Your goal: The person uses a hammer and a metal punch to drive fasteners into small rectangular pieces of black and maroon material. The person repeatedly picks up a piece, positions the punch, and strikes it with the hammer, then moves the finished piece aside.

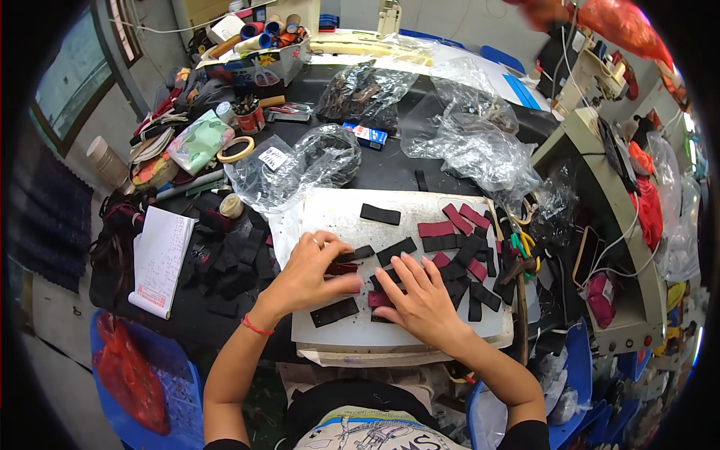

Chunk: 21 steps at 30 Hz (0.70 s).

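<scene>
Short black and maroon fabric strips lie about on a pale board in front of me. My left hand is curled at the board's left side, its fingers closed round a black strip; a dark maroon strip shows between thumb and forefinger. My right hand rests with fingers spread over strips in the middle, a maroon strip beside its thumb. One black strip lies below my left hand, another near the board's far edge. Overlapping strips lie beyond my right hand.
Left of the board are a dark strip pile and a written notepad. Clear plastic bags lie behind it. Scissors with coloured handles and a wooden-handled hammer lie along its right side, near a machine.
</scene>
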Tool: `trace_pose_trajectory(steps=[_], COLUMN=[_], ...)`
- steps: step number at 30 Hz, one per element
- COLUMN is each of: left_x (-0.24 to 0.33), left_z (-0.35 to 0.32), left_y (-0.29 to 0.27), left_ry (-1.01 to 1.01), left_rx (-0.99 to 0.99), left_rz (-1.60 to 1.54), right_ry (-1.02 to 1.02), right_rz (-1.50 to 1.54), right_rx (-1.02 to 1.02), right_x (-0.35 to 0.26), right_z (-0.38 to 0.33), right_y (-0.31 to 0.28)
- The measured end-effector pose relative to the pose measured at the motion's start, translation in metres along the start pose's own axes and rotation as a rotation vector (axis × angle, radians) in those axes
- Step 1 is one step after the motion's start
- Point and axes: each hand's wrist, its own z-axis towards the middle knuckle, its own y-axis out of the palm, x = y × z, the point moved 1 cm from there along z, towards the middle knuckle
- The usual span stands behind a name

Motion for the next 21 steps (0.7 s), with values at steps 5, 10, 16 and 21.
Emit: trace_pose_trajectory(steps=[5,10,16,21], left_x=[0.010,-0.002,-0.008,-0.020], left_z=[-0.031,-0.029,-0.020,-0.034], left_y=[0.002,0.008,0.017,0.002], left_ry=[0.168,0.190,0.134,0.008], left_rx=[-0.037,0.129,0.248,0.439], left_rz=[0.232,0.201,0.229,0.182], right_ry=[0.001,-0.018,0.083,0.221], right_rz=[0.071,-0.037,-0.002,0.263], right_rx=[-0.088,0.064,0.088,0.110], right_x=[-0.010,-0.017,-0.027,-0.029], right_z=[-0.004,0.003,0.020,0.044], right_y=[-0.010,0.006,0.017,0.013])
